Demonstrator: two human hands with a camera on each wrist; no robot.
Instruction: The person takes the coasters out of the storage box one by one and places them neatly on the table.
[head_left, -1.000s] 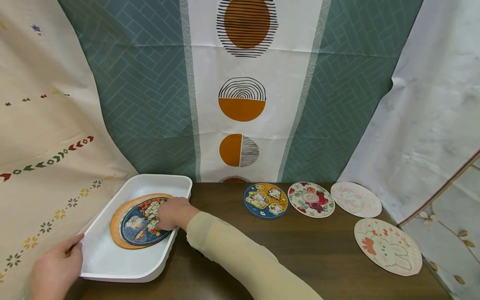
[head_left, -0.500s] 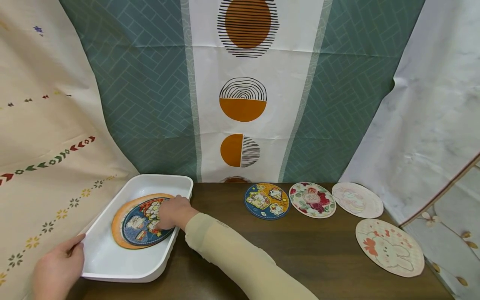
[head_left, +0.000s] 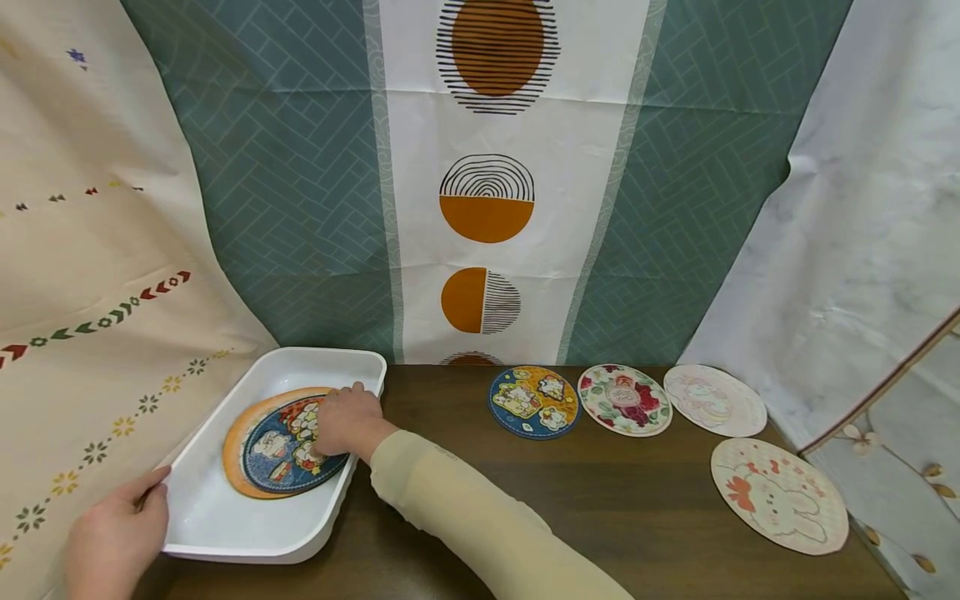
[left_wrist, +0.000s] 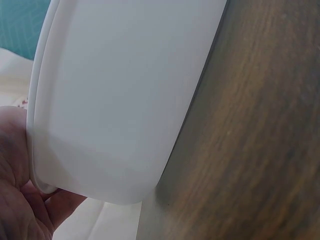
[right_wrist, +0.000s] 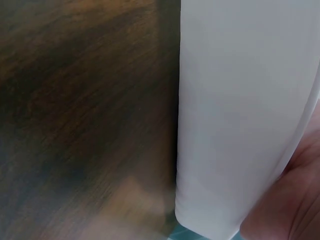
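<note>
A deep white plastic tray (head_left: 247, 533) stands on the table at the left. My left hand (head_left: 120, 529) grips its left rim near the front corner, thumb on top; in the left wrist view the fingers hook under the tray's lip. Inside lies an orange round mat (head_left: 234, 446), mostly covered by a blue round mat (head_left: 273, 471) with cartoon figures and food. My right hand (head_left: 351, 421) reaches over the right rim and holds the blue mat's right side, its fingertips hidden under the hand. The right wrist view shows this hand's palm (right_wrist: 287, 210) beside the tray's outer wall.
Several round mats lie along the back right: a blue-and-yellow mat (head_left: 534, 402), a floral mat (head_left: 625, 400) and a pale pink mat (head_left: 715, 400). A bunny mat (head_left: 780, 496) lies nearer on the brown wooden table (head_left: 600, 492). Patterned cloths hang at the back and sides.
The right hand has shifted slightly at the blue mat's right side. The left hand keeps its grip on the tray, and the mats lie as before.
</note>
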